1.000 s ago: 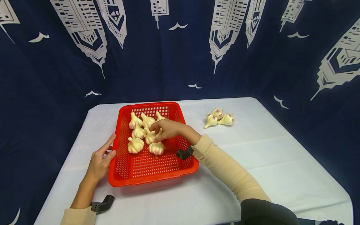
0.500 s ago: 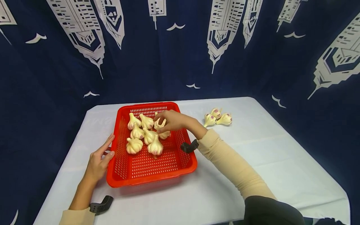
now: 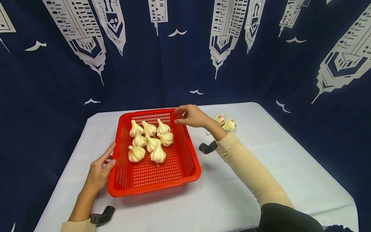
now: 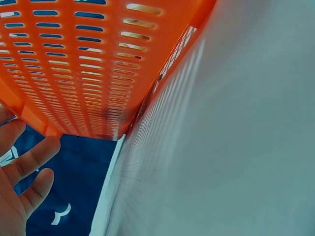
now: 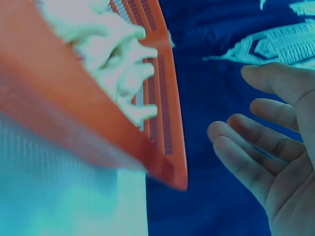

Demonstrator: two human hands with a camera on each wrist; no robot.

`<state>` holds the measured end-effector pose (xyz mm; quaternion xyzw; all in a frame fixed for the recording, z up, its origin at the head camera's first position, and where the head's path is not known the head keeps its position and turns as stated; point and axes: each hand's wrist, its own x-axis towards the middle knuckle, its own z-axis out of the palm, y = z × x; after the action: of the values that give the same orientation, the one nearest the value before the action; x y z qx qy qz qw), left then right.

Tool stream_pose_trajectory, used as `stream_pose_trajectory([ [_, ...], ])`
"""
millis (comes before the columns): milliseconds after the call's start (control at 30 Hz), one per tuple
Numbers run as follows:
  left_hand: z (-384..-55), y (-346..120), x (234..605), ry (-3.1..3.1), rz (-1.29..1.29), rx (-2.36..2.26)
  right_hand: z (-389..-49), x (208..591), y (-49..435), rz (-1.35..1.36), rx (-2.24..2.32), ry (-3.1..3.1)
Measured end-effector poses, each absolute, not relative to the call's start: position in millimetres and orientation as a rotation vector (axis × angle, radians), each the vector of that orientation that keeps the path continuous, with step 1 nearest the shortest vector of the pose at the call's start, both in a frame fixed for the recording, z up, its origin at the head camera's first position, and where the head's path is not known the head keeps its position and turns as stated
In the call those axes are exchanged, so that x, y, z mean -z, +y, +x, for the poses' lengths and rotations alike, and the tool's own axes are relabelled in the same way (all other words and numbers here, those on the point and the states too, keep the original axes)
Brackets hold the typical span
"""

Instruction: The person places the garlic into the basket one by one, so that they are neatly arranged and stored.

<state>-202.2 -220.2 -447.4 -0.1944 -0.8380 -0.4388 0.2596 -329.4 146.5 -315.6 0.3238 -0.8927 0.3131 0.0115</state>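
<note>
Several garlic bulbs (image 3: 152,144) lie in a red perforated plastic basket (image 3: 162,186), mostly in its middle and back. My left hand (image 3: 98,172) rests at the basket's left rim; in the left wrist view its fingertips (image 4: 47,147) touch the basket's edge. Over the back right corner of the basket is my right hand (image 3: 192,116), fingers loosely bent with nothing between them. The right wrist view shows that palm beside the basket wall, apart from it. More garlic bulbs (image 3: 230,125) lie on the table to the right, partly hidden behind my right forearm.
The basket stands on a table with a white cloth (image 3: 261,154). Behind it hangs a dark blue curtain (image 3: 185,64) printed with white buildings. A black band (image 3: 208,147) is at my right wrist, another black band (image 3: 102,216) at my left.
My right hand has let go of a garlic bulb in the basket's right part and moved up and right to the rim, towards the bulbs outside. My left hand has stayed at the rim.
</note>
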Motion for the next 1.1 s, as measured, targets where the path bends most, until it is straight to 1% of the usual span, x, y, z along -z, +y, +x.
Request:
stream_pose_trajectory([
  [433, -203, -219, 451, -2.26, -0.535, 1.184, -343, 339, 212, 0.56, -1.129, -2.641],
  [600, -205, -217, 451, -2.253, -0.549, 1.188, -346, 354, 240, 0.415, -1.089, -2.673],
  [767, -205, -217, 451, -2.262, -0.55, 1.18, -348, 366, 259, 0.376, -0.934, -2.73],
  [933, -203, -220, 450, -2.25, -0.538, 1.161, -354, 380, 266, 0.418, -0.797, -2.799],
  [1100, -201, -221, 451, -2.23, -0.553, 1.166, -356, 395, 272, 0.396, -0.676, -2.841],
])
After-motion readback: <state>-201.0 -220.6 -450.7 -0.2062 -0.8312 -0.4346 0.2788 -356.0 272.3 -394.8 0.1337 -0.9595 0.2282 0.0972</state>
